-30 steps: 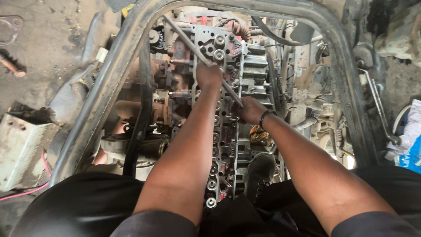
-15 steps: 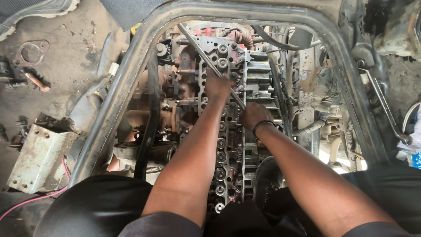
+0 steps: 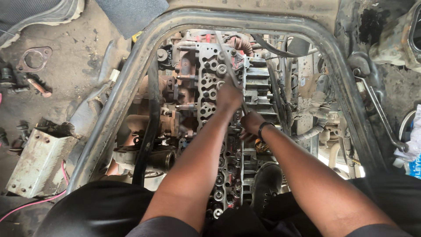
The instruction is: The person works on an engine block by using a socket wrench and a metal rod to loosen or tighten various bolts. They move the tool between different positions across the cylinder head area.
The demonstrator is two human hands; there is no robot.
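I look straight down into an engine bay at a long grey cylinder head (image 3: pixel 209 83) full of round holes and valve springs. My left hand (image 3: pixel 229 95) grips the middle of a long steel bar (image 3: pixel 222 52) that slants up and away over the head. My right hand (image 3: pixel 251 123), with a dark band on its wrist, closes around the bar's lower end close to the head's right edge. What sits under the bar's lower tip is hidden by my hands.
A thick metal tube frame (image 3: pixel 144 57) loops around the engine. A long wrench (image 3: pixel 380 113) lies on the right side. A pale metal block (image 3: pixel 36 161), a ring gasket (image 3: pixel 34 59) and loose bolts rest on the dirty ground at left. Hoses (image 3: pixel 280 87) run beside the head.
The bar has swung from slanting up-left to nearly upright over the head, both hands still on it. The view has shifted so the engine sits lower in the picture.
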